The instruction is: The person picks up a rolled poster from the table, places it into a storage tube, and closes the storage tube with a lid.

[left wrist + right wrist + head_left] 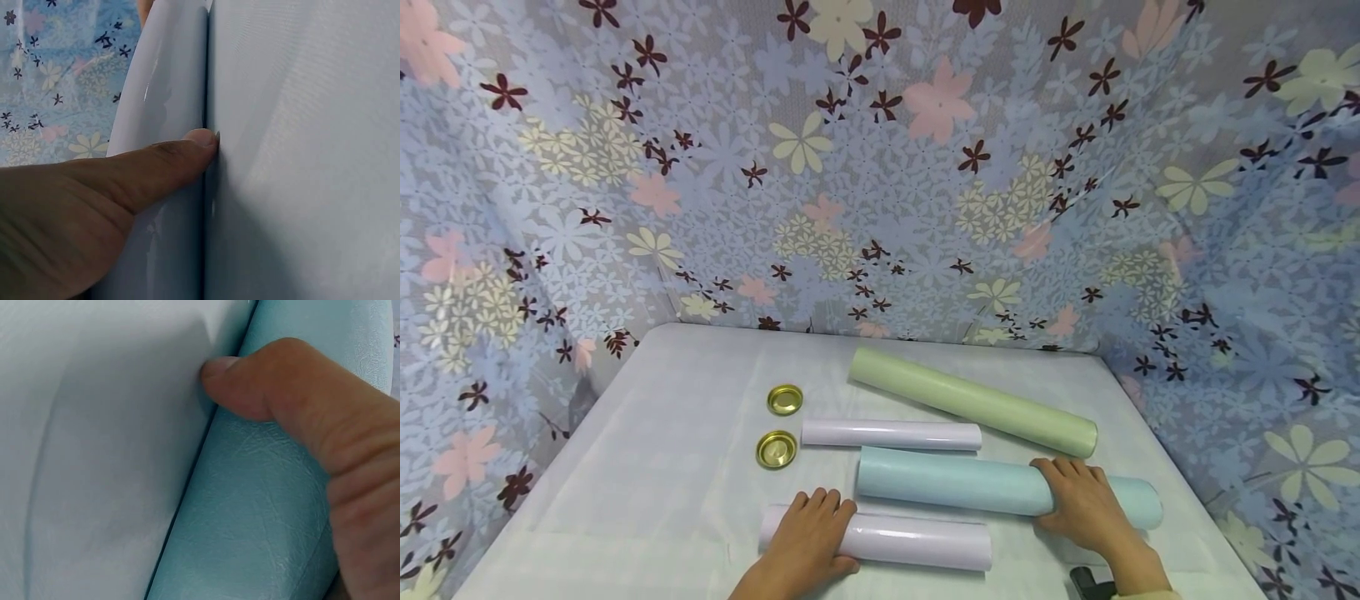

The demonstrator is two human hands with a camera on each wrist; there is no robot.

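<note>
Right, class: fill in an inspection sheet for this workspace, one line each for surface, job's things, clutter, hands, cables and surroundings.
Surface: white table cover, faintly creased.
Job's things: white roll nearest the person; light blue roll just behind it.
Clutter: green roll lying at an angle; smaller white roll; two gold lids; dark object at the near edge, unclear.
Hands: left hand curled over the white roll's left end; right hand curled over the light blue roll near its right end.
Cables: nothing seen.
Surroundings: floral curtain on three sides.
</note>
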